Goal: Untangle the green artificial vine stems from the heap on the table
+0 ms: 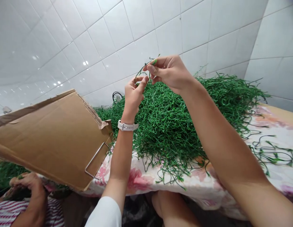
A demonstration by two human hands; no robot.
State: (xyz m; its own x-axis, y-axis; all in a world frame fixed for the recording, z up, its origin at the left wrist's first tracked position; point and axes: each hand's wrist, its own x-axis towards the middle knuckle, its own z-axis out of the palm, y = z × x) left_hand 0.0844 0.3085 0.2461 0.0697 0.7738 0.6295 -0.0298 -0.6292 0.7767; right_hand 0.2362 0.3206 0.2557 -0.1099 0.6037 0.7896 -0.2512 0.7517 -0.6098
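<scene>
My left hand [133,94], with a pale watch band on the wrist, is raised above the table, thumb and fingers pinched on a thin green artificial plant stem [139,72]. Just right of it and slightly higher, my right hand [171,73] pinches the same stem or one crossing it; which of these I cannot tell. A bright green bit [154,61] shows at my right fingertips. Below and behind both hands spreads a large tangled heap of green artificial stems [167,123].
A leaning cardboard sheet [49,135] stands at the left, with a bent metal wire frame [95,160] against it. Loose stems [274,154] lie on the floral tablecloth [139,176] at right. Another person's hand [30,183] is at lower left. A white tiled wall [196,25] rises behind.
</scene>
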